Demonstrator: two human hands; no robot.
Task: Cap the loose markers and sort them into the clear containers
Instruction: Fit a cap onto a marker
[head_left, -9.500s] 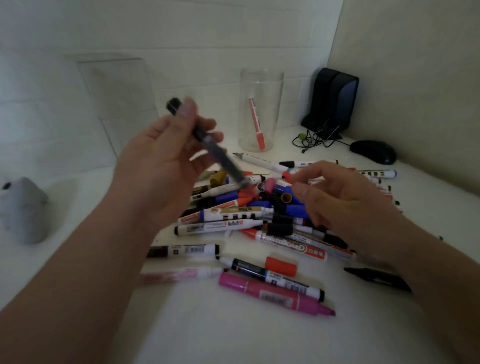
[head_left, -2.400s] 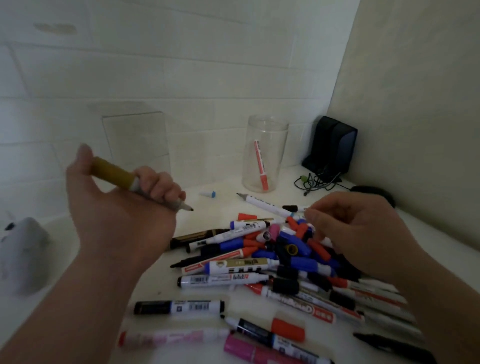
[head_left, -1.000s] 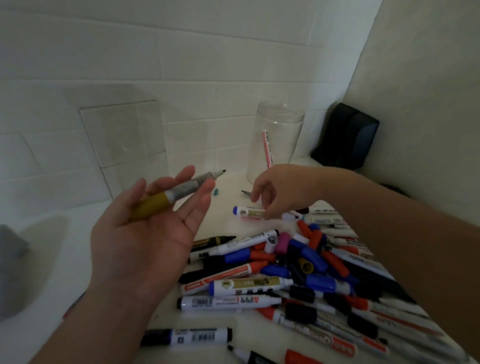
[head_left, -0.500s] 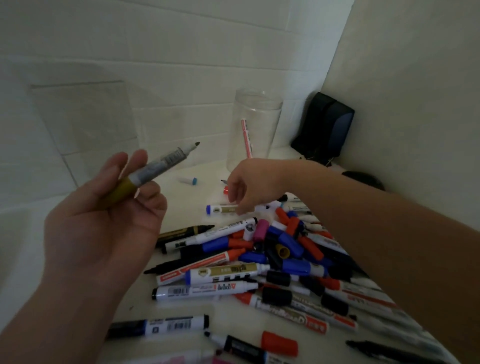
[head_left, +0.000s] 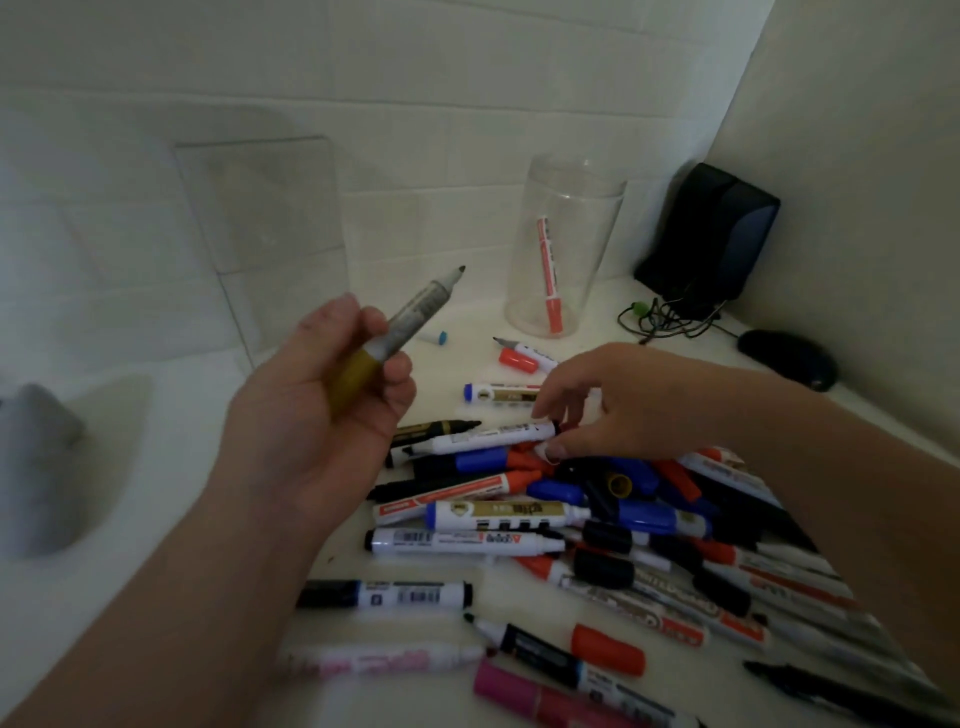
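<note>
A: What has the left hand (head_left: 332, 415) got?
B: A gold marker (head_left: 410, 317). The fingers are curled round its gold end. It is held off the table (head_left: 483, 317), at about 10 o'clock from the pile (head_left: 571, 509). It has no cap, and the bare dark tip points to 1 o'clock.
A: And the right hand (head_left: 613, 405)?
B: It is down on the far edge of the pile, at 12 o'clock, palm down with the fingers bent. Forefinger and thumb lie on either side of the end of a white marker (head_left: 488, 436). I cannot tell whether they pinch it or only touch it.
A: Where are the containers?
B: The jar (head_left: 566, 249) stands upright at 12 o'clock beyond the pile, near the wall. One red marker (head_left: 548, 275) leans inside it, cap down. The clear box (head_left: 265, 223) stands at 11 o'clock, against the wall.
A: And the loose ones?
B: They are heaped under and on the near side of the right hand: blue, red, black and white barrels crossed over each other, with loose caps among them. A few lie apart at 6 o'clock, among them a pink marker (head_left: 530, 693) and a red cap (head_left: 608, 649). A blue cap (head_left: 441, 339) lies alone between the box and the jar.
A: Anything else?
B: A speaker (head_left: 711, 234) sits in the corner at 1 o'clock, with cables (head_left: 660, 317) in front of it. A mouse (head_left: 789, 358) is at 2 o'clock.
</note>
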